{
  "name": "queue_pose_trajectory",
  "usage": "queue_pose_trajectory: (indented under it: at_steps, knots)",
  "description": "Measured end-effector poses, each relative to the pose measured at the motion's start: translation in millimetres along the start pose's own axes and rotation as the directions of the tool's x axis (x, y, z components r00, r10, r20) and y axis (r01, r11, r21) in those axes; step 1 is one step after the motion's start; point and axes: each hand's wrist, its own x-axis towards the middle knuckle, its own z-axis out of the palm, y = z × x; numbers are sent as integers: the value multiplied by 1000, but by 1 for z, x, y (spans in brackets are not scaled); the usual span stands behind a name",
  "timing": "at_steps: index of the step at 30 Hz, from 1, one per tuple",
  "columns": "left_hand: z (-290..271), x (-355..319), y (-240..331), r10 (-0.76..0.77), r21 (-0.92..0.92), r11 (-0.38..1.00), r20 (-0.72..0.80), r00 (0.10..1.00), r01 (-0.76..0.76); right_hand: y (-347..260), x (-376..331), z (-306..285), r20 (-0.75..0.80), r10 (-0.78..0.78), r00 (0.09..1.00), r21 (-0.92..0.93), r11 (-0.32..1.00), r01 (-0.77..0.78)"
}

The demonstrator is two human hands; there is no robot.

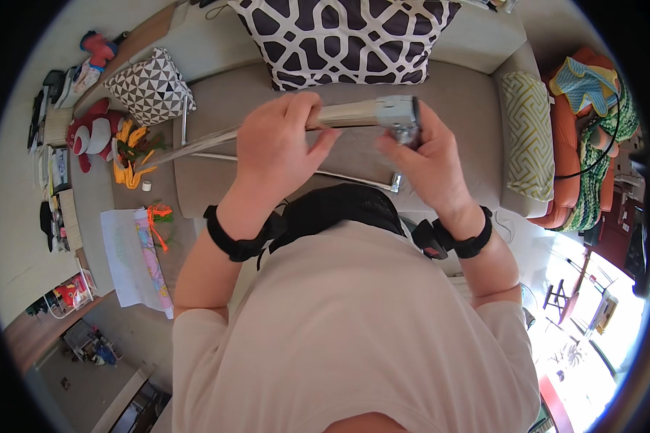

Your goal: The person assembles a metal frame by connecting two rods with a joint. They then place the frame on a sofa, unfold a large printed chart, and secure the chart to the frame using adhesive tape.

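Observation:
A long silvery metal tube (350,113) stretches in front of me, its far left end reaching toward the yellow bundle on the sofa. My left hand (276,141) is wrapped round the tube, with the thumb pointing right. At the tube's right end sits a grey corner fitting (396,112) with a small metal part beneath it. My right hand (433,159) grips this fitting between thumb and fingers. Below, a thinner metal frame with a corner piece (396,182) lies on the sofa seat (217,180), partly hidden behind my left hand.
A dark patterned cushion (347,43) leans on the sofa back, and a yellow-green cushion (527,137) at the right arm. To the left are a red plush toy (94,133), yellow yarn-like strands (128,173), a white roll (146,186) and a white sheet (123,252).

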Motion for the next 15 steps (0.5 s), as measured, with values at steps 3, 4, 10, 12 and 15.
queue_pose_trajectory:
  at_steps: [3, 4, 10, 12, 15]
  knots:
    - [1, 9, 3, -8, 33, 999, -41, 999, 9, -9, 4, 11, 44, -98, 994, -166, 981, 104]
    - [5, 15, 2, -16, 35, 999, -42, 999, 17, -13, 10, 8, 65, -125, 990, -259, 956, 138]
    - [18, 56, -22, -22, 59, 998, -96, 995, 28, -13, 56, 7, 19, -69, 997, -388, 919, 71]
    - [25, 64, -23, -61, 53, 997, -43, 997, 63, -11, 63, 1, 44, 58, 997, -353, 935, -39]
    - [20, 66, -23, -79, 4, 997, 102, 992, 79, 0, 67, 4, -10, -123, 992, -486, 868, 103]
